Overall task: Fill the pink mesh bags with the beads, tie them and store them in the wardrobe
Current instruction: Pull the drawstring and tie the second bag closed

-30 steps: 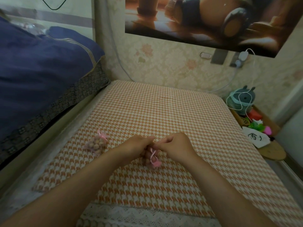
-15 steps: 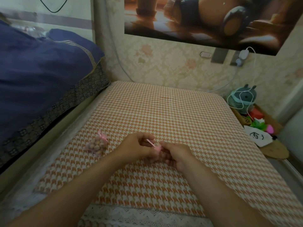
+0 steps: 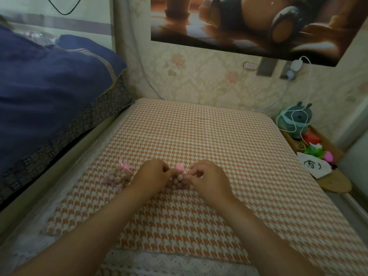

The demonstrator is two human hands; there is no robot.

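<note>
Your two hands meet over the orange-and-white houndstooth tabletop [image 3: 199,136], close together with a pink mesh bag [image 3: 179,177] between them. Your left hand [image 3: 153,176] has its fingers curled in, the fingertips pinching at the bag's gathered neck from the left. Your right hand [image 3: 209,179] mirrors it, fingertips pinched at the same neck from the right. The pink ribbon [image 3: 180,167] puffs up just above where your fingers meet (whether it is knotted or only pulled tight, I cannot tell). Below your fingertips the bag bulges with round tan beads and rests on the tabletop.

A second pink mesh bag [image 3: 119,176] lies just to the left of your left hand, apart from it, also full of beads and closed at the top with a small pink bow [image 3: 124,166].

To your left a dark blue quilt [image 3: 49,86] is heaped on the bed, its patterned border hanging beside the tabletop's edge. At the far right, past the tabletop's edge, a teal plush toy [image 3: 294,120] sits with a white cable [image 3: 294,116] looped over it, near some small bright clutter and a white cloth with a drawn eye [image 3: 313,166]. A large poster [image 3: 249,24] hangs on the wallpapered wall ahead.
</note>
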